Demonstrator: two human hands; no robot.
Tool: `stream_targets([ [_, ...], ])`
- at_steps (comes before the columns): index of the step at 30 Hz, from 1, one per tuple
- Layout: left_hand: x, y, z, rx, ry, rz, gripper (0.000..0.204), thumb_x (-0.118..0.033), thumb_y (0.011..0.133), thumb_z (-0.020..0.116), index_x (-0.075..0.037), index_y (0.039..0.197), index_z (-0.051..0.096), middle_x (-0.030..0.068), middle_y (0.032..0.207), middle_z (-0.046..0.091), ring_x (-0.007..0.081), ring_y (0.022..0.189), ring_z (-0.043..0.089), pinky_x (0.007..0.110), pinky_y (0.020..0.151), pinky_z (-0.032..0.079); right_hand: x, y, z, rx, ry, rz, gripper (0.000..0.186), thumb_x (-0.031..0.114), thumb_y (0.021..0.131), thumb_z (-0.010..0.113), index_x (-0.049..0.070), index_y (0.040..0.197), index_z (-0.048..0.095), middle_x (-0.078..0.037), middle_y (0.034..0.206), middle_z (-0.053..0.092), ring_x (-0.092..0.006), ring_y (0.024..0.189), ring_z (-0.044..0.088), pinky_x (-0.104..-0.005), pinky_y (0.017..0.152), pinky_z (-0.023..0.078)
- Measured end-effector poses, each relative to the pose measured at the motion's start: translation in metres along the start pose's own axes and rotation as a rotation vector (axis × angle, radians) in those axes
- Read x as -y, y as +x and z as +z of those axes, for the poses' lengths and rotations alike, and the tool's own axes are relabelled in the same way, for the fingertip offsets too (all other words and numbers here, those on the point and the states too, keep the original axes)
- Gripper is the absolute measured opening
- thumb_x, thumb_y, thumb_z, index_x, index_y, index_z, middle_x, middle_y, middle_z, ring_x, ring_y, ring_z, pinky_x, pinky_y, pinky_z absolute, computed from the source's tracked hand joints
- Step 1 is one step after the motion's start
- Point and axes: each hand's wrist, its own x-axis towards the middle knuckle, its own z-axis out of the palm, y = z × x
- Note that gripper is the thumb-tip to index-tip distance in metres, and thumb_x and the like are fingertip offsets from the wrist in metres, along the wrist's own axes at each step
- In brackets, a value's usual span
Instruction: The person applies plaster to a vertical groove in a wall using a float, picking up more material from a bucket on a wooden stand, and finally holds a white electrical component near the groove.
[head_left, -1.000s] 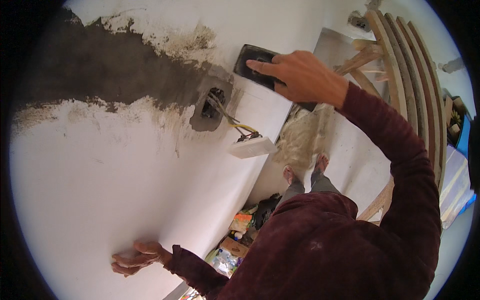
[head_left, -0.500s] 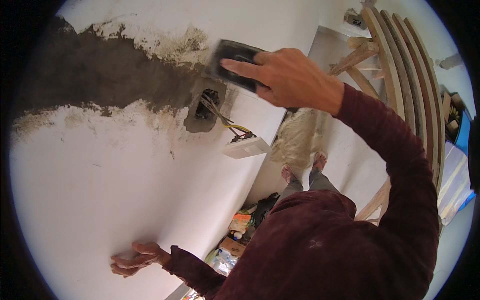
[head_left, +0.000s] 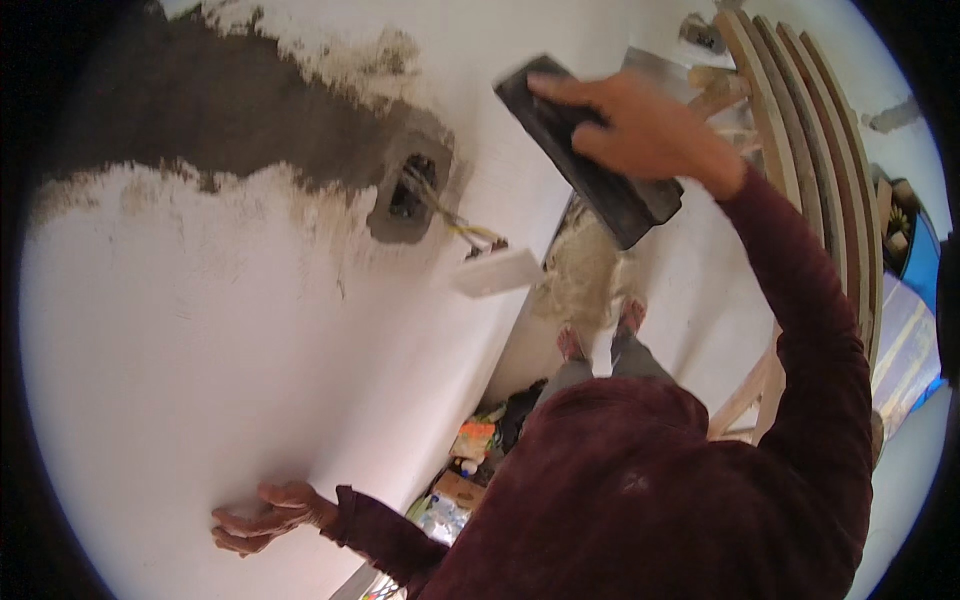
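The right hand [head_left: 650, 130], slightly blurred, grips a dark rectangular float [head_left: 600, 195], one finger laid along its back; the handle itself is hidden from us beneath the palm. The float is tilted, to the right of the wall box [head_left: 408, 190], its lower end overlapping the floor in our view; we cannot tell whether its face touches the wall [head_left: 200, 380]. The left hand [head_left: 265, 515] rests by the lower wall, fingers loosely curled and apart, with nothing visible in its grasp.

Farther out, we note a band of grey mortar [head_left: 240, 110], ragged along both edges, running from the upper left to the box. Wires [head_left: 445, 215] emerge from the box and bear a white cover plate [head_left: 498, 272], which hangs tilted below and to the right. Wooden bars [head_left: 800, 150] stand at the right, and a cardboard box [head_left: 460, 488] lies among clutter near the wall's foot.

We judge the step in hand to be smoothing the mortar around the box. The next move, in our judgement, calls for a flat, evenly pressed float, kept clear of wires and plate.
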Motion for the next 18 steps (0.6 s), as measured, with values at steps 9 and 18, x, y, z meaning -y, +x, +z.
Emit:
stream_targets([
  [9,0.004,-0.006,-0.002,-0.209,-0.297,-0.09,0.05,-0.042,0.103,0.033,-0.009,0.132,0.057,0.013,0.132,0.056,0.0328,0.135,0.04,0.054,0.109,0.033,0.133,0.001,0.014,-0.309,0.86,0.134,0.059,0.022,0.09,0.057,0.001,0.144,0.049,-0.015,0.126,0.064,-0.0149,0.114,0.056,-0.0278,0.101,0.042],
  [18,0.019,-0.031,-0.009,-0.399,-0.669,-0.304,0.054,-0.045,0.098,0.039,-0.01,0.138,0.051,0.0179,0.149,0.039,0.0343,0.147,0.024,0.053,0.12,0.011,0.201,-0.051,0.071,-0.062,0.842,-0.067,0.061,0.019,0.092,0.056,0.003,0.148,0.042,-0.01,0.113,0.066,-0.0143,0.096,0.063,-0.0275,0.093,0.049],
])
